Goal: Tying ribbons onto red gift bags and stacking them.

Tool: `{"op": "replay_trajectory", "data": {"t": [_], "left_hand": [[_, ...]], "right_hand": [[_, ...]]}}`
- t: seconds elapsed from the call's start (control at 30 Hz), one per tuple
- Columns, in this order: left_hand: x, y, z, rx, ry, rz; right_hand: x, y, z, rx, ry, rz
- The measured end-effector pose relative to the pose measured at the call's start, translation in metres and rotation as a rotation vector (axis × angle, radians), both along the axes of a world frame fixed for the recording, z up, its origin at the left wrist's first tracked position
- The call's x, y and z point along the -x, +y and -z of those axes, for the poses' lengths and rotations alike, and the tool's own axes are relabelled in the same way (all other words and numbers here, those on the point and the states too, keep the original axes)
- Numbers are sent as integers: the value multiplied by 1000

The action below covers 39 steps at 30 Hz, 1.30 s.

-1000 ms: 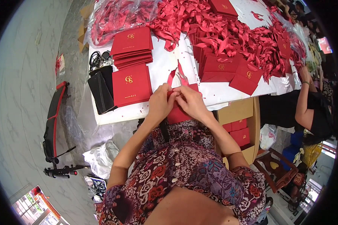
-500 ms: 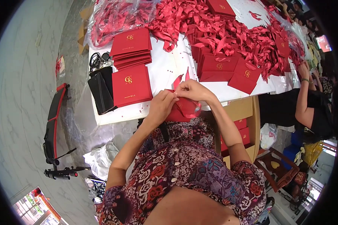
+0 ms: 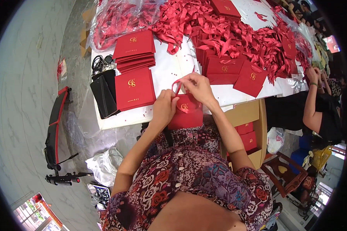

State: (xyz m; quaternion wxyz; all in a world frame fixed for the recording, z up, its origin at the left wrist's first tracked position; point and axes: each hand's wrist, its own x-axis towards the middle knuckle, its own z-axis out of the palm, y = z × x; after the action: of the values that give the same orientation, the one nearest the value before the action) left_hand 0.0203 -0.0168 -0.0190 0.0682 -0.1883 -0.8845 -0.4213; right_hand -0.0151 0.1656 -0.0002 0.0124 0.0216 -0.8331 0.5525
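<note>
- Case, dark and flat (image 3: 103,96), lies at the left end of the white table (image 3: 175,63); no writing on it that can be made out.
- Next along, a stack of red bags (image 3: 134,44) and one flat pile (image 3: 133,88) nearer the person: gold emblem on top, a line of tiny print below, too small to read.
- Left hand (image 3: 165,109) comes in, thumb and fingers closed on the upper left edge of the small red bag (image 3: 186,120), which sits at the table's near edge, close to the lap, gold emblem facing up.
- Red ribbon (image 3: 176,85) loops above that top edge; by the look of it, ribbon work at the bag's mouth is the step in hand.
- Right hand (image 3: 197,87) has its fingertips pinched together on the ribbon; I'd judge the move calls for a steady left hold and a careful right-hand pull.
- Farther right, upright bags (image 3: 224,69) carry the same gold mark, and so do bags in the open carton (image 3: 247,140).
</note>
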Motion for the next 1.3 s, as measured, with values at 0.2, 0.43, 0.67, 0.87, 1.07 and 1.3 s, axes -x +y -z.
{"op": "replay_trajectory", "data": {"t": [0.2,0.43,0.67,0.87,1.07,1.3], "left_hand": [[15,10,-11,195,-185,-102],[33,21,-1,274,-90,-87],[38,25,12,213,-116,-152],[31,30,7,-84,-9,-197],[27,20,1,-71,15,-167],[7,13,-24,-261,-158,-130]], "right_hand": [[-10,3,8,-312,38,43],[-4,-9,33,-519,33,4],[-10,-12,27,-252,48,82],[-8,-5,32,70,-125,118],[-15,-5,14,167,-100,65],[-26,18,-5,513,72,206]]}}
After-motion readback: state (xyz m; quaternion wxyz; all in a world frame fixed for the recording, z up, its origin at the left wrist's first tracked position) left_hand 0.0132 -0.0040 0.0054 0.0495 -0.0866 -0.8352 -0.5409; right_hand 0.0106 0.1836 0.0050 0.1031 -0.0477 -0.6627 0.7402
